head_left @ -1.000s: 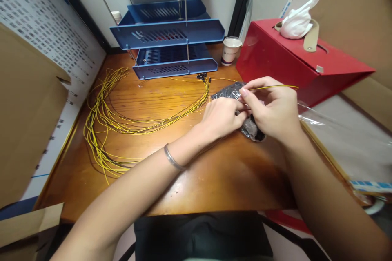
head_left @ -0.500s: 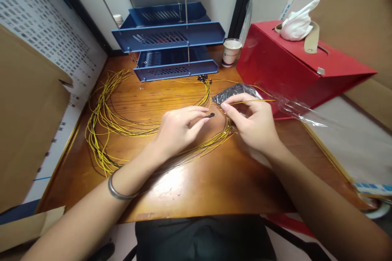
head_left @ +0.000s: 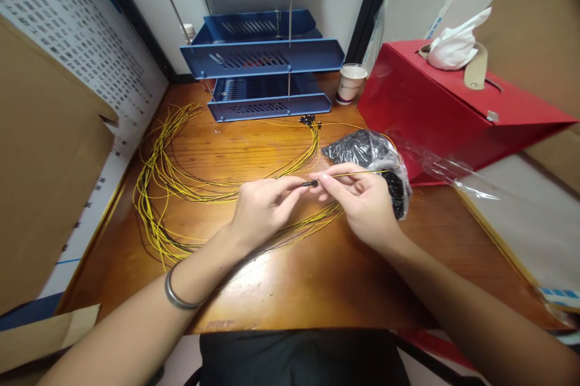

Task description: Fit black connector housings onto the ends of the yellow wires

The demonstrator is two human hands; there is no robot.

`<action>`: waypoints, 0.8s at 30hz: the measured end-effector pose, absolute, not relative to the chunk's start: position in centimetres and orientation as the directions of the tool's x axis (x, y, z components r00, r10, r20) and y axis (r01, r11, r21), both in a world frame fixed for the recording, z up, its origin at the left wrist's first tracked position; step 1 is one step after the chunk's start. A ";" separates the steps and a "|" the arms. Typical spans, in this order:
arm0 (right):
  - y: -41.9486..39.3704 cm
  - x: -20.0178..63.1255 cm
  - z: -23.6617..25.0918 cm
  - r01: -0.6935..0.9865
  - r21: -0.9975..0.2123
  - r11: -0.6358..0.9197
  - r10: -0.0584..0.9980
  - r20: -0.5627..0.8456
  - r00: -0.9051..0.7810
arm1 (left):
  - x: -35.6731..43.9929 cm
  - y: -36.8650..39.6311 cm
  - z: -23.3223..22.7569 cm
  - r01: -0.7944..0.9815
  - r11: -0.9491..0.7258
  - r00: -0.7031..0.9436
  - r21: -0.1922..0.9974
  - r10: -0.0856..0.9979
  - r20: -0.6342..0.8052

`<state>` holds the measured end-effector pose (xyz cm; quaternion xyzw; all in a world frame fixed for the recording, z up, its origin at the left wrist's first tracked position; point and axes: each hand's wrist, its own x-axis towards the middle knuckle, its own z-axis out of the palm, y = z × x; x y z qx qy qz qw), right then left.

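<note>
Between the thumb and fingers of my left hand (head_left: 263, 208) is a small black connector piece (head_left: 310, 183), pointing right. My right hand (head_left: 367, 202) pinches the end of a thin yellow wire (head_left: 362, 174), whose tip meets or nearly meets the black piece; the fingertips hide the exact contact. The wire loops back behind my right hand. A bundle of yellow and black wires (head_left: 151, 205) lies coiled on the table to the left, with several black connector ends (head_left: 308, 121) gathered at the back. Behind my right hand sits a clear plastic bag (head_left: 357, 147) of black parts.
Blue stacked trays (head_left: 267, 60) stand at the back of the wooden table (head_left: 308, 289). A paper cup (head_left: 350, 85) is beside them. At the right is a red box (head_left: 421, 105) with a tissue on top. Cardboard (head_left: 45, 150) rises at the left.
My right hand has moved left and slightly down with the wire, bringing its end to the black piece in my left hand. More of the plastic bag shows. The whole view has shifted slightly.
</note>
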<state>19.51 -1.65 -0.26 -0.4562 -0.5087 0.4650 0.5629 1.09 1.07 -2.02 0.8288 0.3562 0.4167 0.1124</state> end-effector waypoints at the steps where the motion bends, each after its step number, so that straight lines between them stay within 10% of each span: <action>1: -1.7 19.5 -0.2 -0.043 -0.987 0.153 0.987 0.151 0.052 | 1.1 1.1 -2.0 0.493 -0.715 0.395 0.495 0.692 0.604; 24: -2.4 19.3 -0.3 0.197 -0.954 0.226 0.964 0.248 0.099 | 1.3 1.0 -2.0 0.479 -0.664 0.296 0.575 0.738 0.607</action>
